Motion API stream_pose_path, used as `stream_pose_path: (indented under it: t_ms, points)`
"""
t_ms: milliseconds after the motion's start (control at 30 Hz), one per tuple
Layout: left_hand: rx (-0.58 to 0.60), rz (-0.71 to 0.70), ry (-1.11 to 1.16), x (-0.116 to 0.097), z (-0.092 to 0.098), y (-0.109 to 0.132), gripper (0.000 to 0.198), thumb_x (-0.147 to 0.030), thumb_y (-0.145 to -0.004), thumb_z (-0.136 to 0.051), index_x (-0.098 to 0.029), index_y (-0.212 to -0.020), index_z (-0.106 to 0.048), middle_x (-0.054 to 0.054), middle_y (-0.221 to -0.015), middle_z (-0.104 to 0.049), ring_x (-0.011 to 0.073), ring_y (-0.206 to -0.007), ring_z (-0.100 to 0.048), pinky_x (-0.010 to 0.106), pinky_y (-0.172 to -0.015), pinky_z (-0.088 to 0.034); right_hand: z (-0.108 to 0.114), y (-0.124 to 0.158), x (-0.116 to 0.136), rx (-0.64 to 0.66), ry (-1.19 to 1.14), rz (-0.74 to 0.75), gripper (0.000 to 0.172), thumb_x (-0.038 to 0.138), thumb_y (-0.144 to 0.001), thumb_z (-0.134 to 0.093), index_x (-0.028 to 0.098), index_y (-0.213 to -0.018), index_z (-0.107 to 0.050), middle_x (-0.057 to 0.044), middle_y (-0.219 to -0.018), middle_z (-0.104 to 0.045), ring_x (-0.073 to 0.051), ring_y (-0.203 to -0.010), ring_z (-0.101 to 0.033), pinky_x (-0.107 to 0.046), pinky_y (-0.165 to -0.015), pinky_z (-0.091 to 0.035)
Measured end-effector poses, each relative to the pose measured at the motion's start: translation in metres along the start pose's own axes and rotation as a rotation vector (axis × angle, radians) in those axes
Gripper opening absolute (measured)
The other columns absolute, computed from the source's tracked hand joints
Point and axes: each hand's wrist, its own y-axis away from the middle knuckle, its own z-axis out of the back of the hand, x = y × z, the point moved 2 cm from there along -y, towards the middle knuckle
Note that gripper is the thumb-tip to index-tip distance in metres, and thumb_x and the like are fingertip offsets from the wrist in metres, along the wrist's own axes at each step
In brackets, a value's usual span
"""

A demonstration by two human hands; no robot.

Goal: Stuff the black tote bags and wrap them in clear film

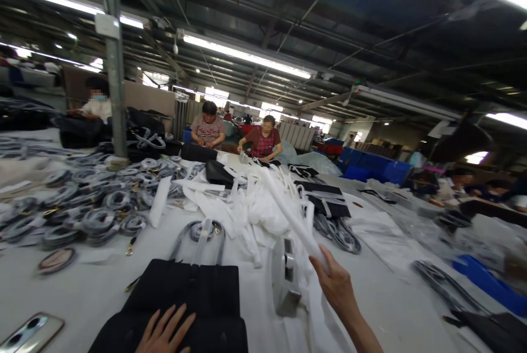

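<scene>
- The black bag [185, 298] at the desk's [82, 292] near edge looks like matt, soft cloth.
- The white strip [288, 210] is smooth and faintly shiny.
- The silver holder [286, 281] is dull metal.
- The phone [31, 331] at the near left corner is glossy.

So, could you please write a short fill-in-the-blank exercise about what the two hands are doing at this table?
1. The left hand lies flat on a ____ bag.
2. The right hand holds up a long ____ strip.
3. The phone lies on the table to the ____ of the bag.

Missing words: black; white; left.
</scene>
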Motion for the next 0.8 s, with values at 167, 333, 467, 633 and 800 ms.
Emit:
stream_pose_path:
  t_ms: [167, 333, 467, 633, 800]
  points:
    - [0.073, 0.045, 0.046, -0.019, 0.036, -0.003, 0.051, -0.050, -0.092, -0.038, -0.039, -0.142, -0.032, 0.001, -0.142, -0.048, 0.0266, -0.130, -0.042, 0.050, -0.110, -0.027, -0.059, 0.023, 0.102, 0.283, -0.169, 0.342, 0.047, 0.050, -0.092, -0.036, 0.020, -0.118, -0.060, -0.010, -0.111, -0.068, -0.026, -0.101, -0.064, -0.039, -0.091, -0.049]
    - [0.122, 0.178, 0.126, -0.019, 0.056, -0.011, 0.069, -0.064, -0.084, -0.045, -0.025, -0.141, -0.037, 0.009, -0.138, -0.049, 0.0281, -0.127, -0.042, 0.050, -0.112, -0.024, -0.132, 0.059, 0.145, 0.573, -0.306, 0.454, 0.043, 0.048, -0.090, -0.041, 0.020, -0.117, -0.062, -0.010, -0.114, -0.066, -0.025, -0.107, -0.061, -0.040, -0.097, -0.046]
    - [0.120, 0.266, 0.072, -0.018, 0.073, -0.024, 0.082, -0.078, -0.065, -0.056, -0.019, -0.123, -0.054, 0.013, -0.119, -0.058, 0.0322, -0.114, -0.049, 0.051, -0.107, -0.028, -0.178, 0.074, 0.138, 0.846, -0.291, 0.337, 0.046, 0.048, -0.083, -0.047, 0.017, -0.111, -0.067, -0.012, -0.111, -0.068, -0.028, -0.106, -0.062, -0.041, -0.098, -0.044]
    - [0.082, 0.223, -0.005, -0.028, 0.099, -0.036, 0.086, -0.086, -0.058, -0.051, -0.013, -0.102, -0.059, 0.013, -0.101, -0.061, 0.0304, -0.096, -0.056, 0.045, -0.091, -0.042, -0.186, 0.063, 0.141, 0.991, -0.293, 0.342, 0.049, 0.052, -0.079, -0.051, 0.016, -0.107, -0.071, -0.009, -0.110, -0.070, -0.029, -0.106, -0.062, -0.039, -0.097, -0.044]
    - [0.221, 0.146, -0.010, -0.038, 0.115, -0.049, 0.085, -0.088, -0.062, -0.043, -0.012, -0.098, -0.060, 0.014, -0.093, -0.065, 0.0285, -0.083, -0.063, 0.042, -0.076, -0.049, -0.182, 0.071, 0.173, 1.545, -0.470, 0.259, 0.043, 0.052, -0.076, -0.062, 0.017, -0.096, -0.074, -0.004, -0.085, -0.073, -0.023, -0.077, -0.066, -0.030, -0.070, -0.050]
